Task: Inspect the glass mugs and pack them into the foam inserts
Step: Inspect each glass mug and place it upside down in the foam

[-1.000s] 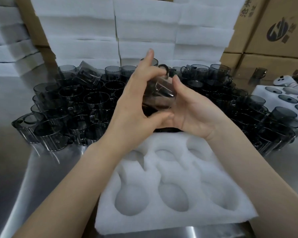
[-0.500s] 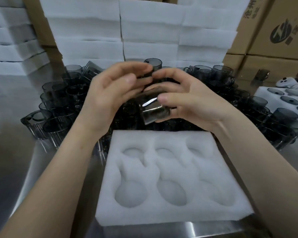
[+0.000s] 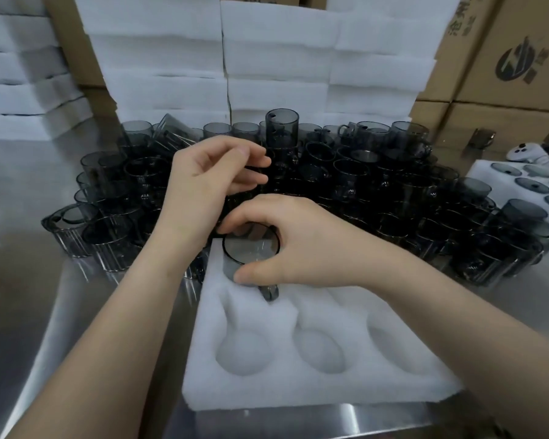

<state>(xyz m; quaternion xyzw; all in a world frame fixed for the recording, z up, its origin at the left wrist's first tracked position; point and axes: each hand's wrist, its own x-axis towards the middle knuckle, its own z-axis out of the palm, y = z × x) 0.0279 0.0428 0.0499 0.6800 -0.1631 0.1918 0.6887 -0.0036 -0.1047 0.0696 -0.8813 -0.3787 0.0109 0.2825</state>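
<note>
In the far-left cavity of the white six-hole foam insert (image 3: 298, 389), a smoky grey glass mug (image 3: 251, 253) is gripped upright at the rim by the right hand's (image 3: 308, 245) curled fingers and thumb. Beyond, the left hand (image 3: 203, 182) is held loosely curled, empty, above the massed grey glass mugs (image 3: 393, 191).

We record a reflective steel tabletop (image 3: 45, 312). At the middle of its near edge lies a white foam insert (image 3: 298, 394) with round pockets. Just behind it a dense cluster of smoked glass mugs (image 3: 403, 198) spans the middle: most upright, a few tilted, one raised above the rest. Stacked foam sheets (image 3: 171, 74) stand along the far edge, with a lower stack (image 3: 19, 90) towards the far left corner. At the right edge, just beside the cluster, lies a second insert (image 3: 488, 177).
</note>
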